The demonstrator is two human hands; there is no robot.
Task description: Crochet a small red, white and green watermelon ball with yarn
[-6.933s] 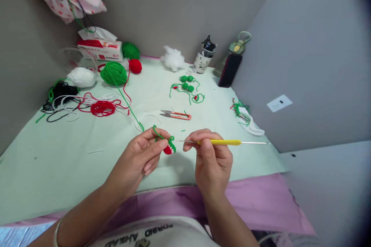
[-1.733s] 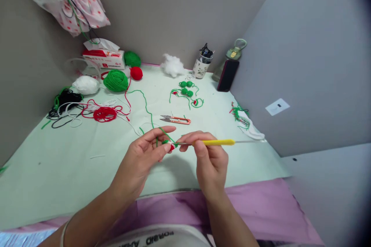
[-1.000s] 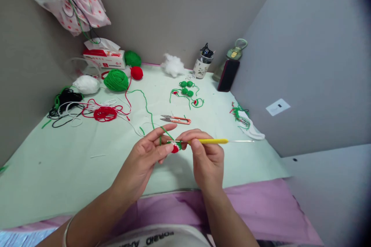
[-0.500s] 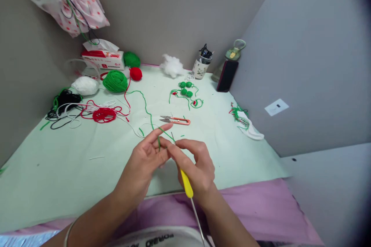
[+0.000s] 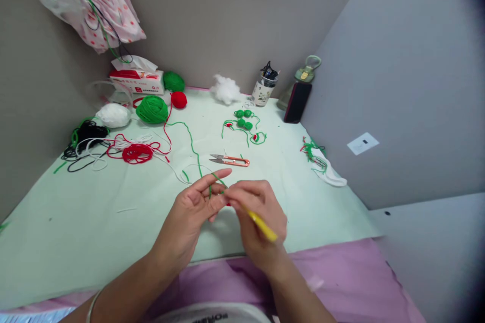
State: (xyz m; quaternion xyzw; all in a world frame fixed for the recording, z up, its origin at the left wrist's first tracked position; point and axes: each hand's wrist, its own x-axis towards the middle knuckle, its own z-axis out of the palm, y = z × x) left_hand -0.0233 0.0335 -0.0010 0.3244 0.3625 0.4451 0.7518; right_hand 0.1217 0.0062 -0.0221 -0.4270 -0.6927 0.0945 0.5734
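Note:
Green yarn runs from the green ball to my left hand, where it passes over the raised index finger. The thumb and other fingers of that hand pinch a small piece of crochet work with a bit of red showing; most of it is hidden. Close against it, my right hand is closed around the yellow handle of a crochet hook. The hook's tip is hidden at the fingertips. Just beyond my hands lie orange thread snips.
Small green crocheted pieces lie past the snips. White stuffing, a jar, a phone and a bottle stand at the back. Left are a tissue box and tangled red yarn. Yarn scraps lie right.
My right hand has turned, swinging the crochet hook's handle to the right and flatter. The hook tip seen before is now hidden. A bit of red now shows at my fingertips.

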